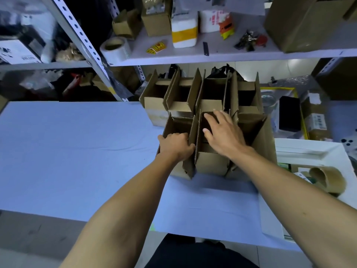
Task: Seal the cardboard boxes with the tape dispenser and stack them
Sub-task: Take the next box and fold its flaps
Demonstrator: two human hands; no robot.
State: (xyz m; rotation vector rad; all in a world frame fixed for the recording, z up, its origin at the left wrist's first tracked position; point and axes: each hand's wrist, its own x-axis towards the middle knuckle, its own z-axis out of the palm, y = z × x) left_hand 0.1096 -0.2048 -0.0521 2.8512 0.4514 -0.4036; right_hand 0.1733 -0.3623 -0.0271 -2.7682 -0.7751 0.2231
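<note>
1. Worktop point(67, 151), covered in pale blue, carries a cluster of open cardboard boxes point(210, 161) with their flaps upright, in two rows at its far middle.
2. Left hand point(176, 145) curls its fingers over the edge of the near left box; right hand point(225, 132) lies flat with spread fingers over the near middle box.
3. Brown tape roll point(328, 178) lies on its side at the right edge, well apart from the boxes.
4. Metal shelf point(212, 55) behind holds a white tape roll point(116, 47), small cartons and an orange toy point(227, 28).
</note>
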